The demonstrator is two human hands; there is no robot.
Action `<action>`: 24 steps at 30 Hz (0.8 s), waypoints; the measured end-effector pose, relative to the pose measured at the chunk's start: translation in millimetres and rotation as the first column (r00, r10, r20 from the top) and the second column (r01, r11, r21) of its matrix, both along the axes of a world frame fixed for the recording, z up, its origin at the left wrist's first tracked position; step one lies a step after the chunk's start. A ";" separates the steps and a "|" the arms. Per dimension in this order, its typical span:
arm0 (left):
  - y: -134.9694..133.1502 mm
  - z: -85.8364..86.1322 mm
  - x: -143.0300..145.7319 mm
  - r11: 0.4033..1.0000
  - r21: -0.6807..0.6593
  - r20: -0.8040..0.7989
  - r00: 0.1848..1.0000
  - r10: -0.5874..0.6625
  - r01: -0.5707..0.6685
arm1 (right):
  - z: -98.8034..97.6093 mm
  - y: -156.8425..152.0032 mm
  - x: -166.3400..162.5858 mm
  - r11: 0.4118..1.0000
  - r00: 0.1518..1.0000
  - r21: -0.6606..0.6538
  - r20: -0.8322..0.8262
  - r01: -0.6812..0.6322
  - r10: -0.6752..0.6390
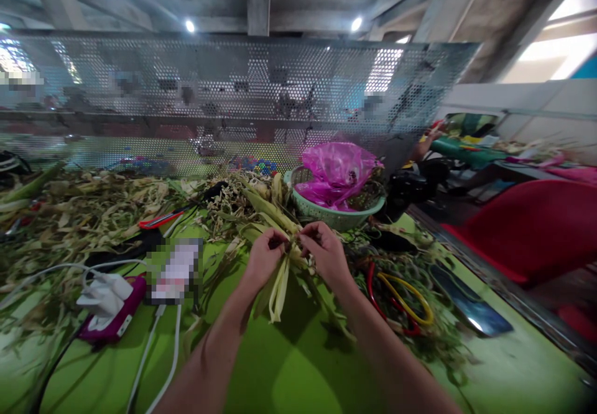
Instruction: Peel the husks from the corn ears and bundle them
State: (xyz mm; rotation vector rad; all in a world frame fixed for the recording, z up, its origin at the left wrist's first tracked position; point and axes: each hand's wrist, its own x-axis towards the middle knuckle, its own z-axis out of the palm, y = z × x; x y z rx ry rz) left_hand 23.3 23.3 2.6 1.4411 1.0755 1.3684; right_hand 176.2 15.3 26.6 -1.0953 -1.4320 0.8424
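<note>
Pale yellow-green strips of dried plant leaf [278, 289] fan out between my two hands, above the middle of the green table. My left hand [267, 257] is closed, with thumb and fingers pinched on the leaf strips. Opposite it, my right hand [325, 251] pinches the same bunch from the other side. The fingertips nearly meet, and what exactly lies between them is too small to make out. Longer leaf pieces [268, 206] stretch away behind the hands toward the basket.
A green basket [326, 215] with a pink plastic bag [338, 171] stands beyond my hands. Left are an orange cutter [161, 220], a phone [178, 271] and a purple power strip [116, 314]. Right lie scissors [405, 299] and a dark phone [471, 302]. A red chair [532, 227] stands beside the table.
</note>
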 end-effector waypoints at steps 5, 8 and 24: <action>-0.1 2.1 -2.0 1.000 0.013 -0.008 1.000 0.011 -0.011 | 0.4 4.3 0.3 0.982 0.990 -0.154 -0.108 -0.110 0.094; -0.7 3.2 -2.7 1.000 0.018 -0.005 1.000 0.015 -0.015 | -4.2 7.3 -0.1 0.972 0.990 -0.188 -0.041 -0.142 0.137; -5.4 11.5 -7.8 0.969 -0.209 0.529 0.848 -0.003 0.134 | -9.2 11.1 5.9 0.965 0.993 -0.252 -0.103 -0.079 0.055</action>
